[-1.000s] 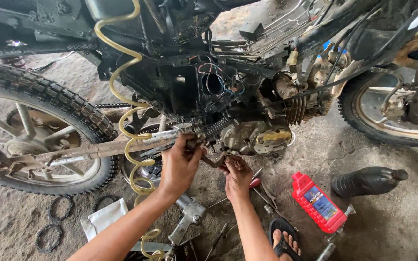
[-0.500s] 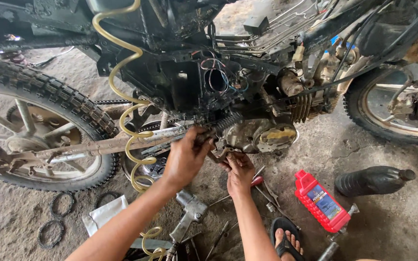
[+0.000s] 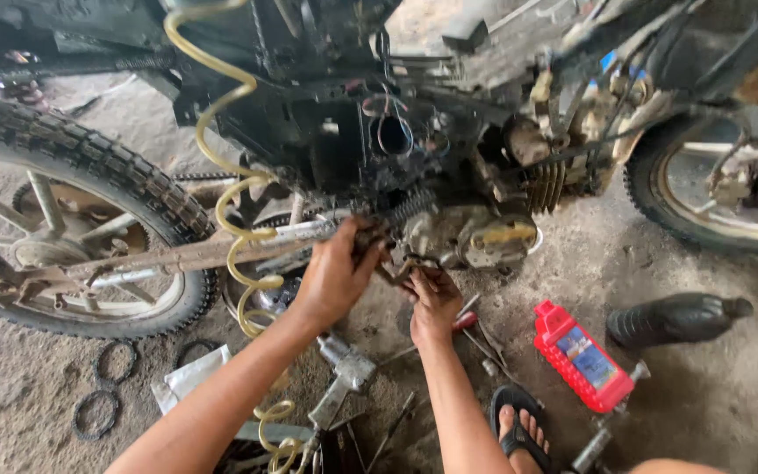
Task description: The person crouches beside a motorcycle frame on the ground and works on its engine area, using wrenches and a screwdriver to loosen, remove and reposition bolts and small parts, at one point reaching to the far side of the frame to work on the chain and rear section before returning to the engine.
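Observation:
A stripped-down motorcycle stands across the view, its dirty engine (image 3: 471,233) low in the middle. My left hand (image 3: 337,274) reaches up under the frame and grips a rusty metal part beside the engine. My right hand (image 3: 433,298) sits just to the right of it, fingers curled on a small metal piece at the underside of the engine. What exactly each hand grips is partly hidden by the fingers. A yellow coiled air hose (image 3: 240,230) hangs down in front of my left forearm.
The rear wheel (image 3: 76,228) is at the left, the front wheel (image 3: 712,189) at the right. On the dirt floor lie a red oil bottle (image 3: 581,355), a black bottle (image 3: 673,318), an air impact wrench (image 3: 342,377), black rubber rings (image 3: 98,411), loose tools and my sandalled foot (image 3: 517,427).
The view has shifted slightly; both hands stay at the same spot under the engine, with the left hand raised a little higher on the part.

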